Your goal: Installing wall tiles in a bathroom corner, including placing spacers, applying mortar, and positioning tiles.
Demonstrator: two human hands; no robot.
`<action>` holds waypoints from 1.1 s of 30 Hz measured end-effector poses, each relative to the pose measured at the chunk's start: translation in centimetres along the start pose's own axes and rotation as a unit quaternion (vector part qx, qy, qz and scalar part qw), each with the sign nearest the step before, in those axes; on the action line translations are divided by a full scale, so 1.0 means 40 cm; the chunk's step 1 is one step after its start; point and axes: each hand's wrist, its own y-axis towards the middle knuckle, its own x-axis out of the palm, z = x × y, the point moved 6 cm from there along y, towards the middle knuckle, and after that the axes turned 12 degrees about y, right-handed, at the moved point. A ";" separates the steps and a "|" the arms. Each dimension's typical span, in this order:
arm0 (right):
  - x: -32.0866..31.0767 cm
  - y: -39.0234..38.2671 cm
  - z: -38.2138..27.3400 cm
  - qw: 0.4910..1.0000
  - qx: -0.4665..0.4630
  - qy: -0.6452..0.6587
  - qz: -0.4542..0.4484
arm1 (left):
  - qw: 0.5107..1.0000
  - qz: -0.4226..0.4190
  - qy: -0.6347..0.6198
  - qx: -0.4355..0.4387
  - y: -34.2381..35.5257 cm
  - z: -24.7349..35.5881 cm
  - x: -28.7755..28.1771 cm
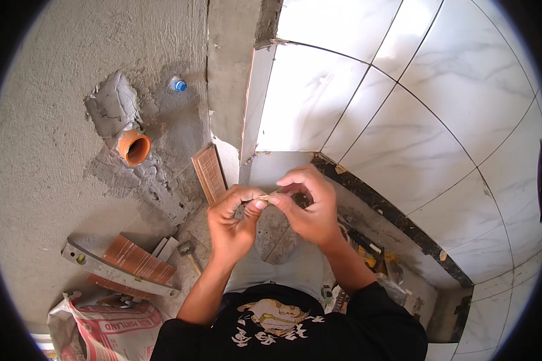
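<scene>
Both hands meet at chest height in the middle of the view. My left hand is closed, thumb and forefinger pinching a small, thin, pale tan piece that is too small to name. My right hand grips the same piece from the other side between thumb and fingers, its forefinger curled above. Beyond my fingers, a stack of brown-backed tile strips leans in the corner, beside white marble-patterned wall tiles on the right.
The left wall has an orange pipe and blue cap. Lower left are a level, tile offcuts, a mallet and a cement bag. A dark-edged ledge runs along the right; tools lie below.
</scene>
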 end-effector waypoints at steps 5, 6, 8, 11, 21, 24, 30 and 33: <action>0.017 -0.050 -0.033 0.990 -0.088 -0.076 0.075 | 0.998 0.033 -0.009 0.056 -0.003 0.015 0.015; 0.015 -0.051 -0.037 0.990 -0.088 -0.077 0.077 | 0.999 0.014 -0.017 0.038 -0.005 0.017 0.020; 0.011 -0.057 -0.044 0.991 -0.102 -0.049 0.069 | 0.999 0.008 -0.017 0.043 -0.002 0.030 0.022; 0.004 -0.063 -0.019 0.998 -0.036 0.007 0.043 | 0.999 -0.003 -0.018 0.047 -0.001 0.036 0.021; -0.013 -0.040 0.009 0.998 0.003 0.060 -0.015 | 0.999 -0.012 -0.034 -0.009 0.000 0.023 0.035; 0.002 -0.023 0.014 0.996 0.037 0.063 -0.041 | 0.986 0.004 -0.138 -0.094 -0.008 -0.019 0.034; 0.002 -0.029 0.040 0.997 -0.041 0.065 0.030 | 0.937 -0.002 -0.307 -0.167 -0.016 -0.076 0.062; -0.024 -0.022 0.026 0.999 -0.042 0.007 0.007 | 0.961 -0.042 -0.245 -0.117 0.006 -0.026 0.060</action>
